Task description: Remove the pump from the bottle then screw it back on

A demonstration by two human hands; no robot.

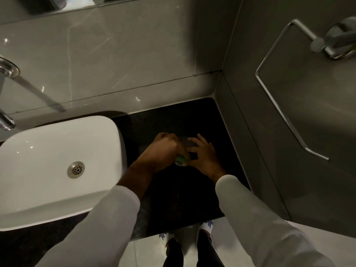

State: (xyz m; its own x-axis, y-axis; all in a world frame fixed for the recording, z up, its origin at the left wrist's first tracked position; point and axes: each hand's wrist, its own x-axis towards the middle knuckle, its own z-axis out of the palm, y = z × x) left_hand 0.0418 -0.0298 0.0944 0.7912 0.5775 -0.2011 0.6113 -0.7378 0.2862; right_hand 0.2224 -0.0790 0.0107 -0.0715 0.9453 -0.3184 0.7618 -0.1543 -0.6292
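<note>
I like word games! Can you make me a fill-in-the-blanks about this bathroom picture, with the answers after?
1. The white sink sits to the ____ of the two hands.
2. Both hands, the left hand and the right hand, meet over the ____ counter.
3. The bit of bottle peeking between the hands is ____ in colour.
4. The sleeves are ____.

Answers: left; black; green; white

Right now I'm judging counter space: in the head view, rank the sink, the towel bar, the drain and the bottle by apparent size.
1. sink
2. towel bar, nearer the camera, so unsure
3. drain and bottle: not ranked, the hands hide most of the bottle
</note>
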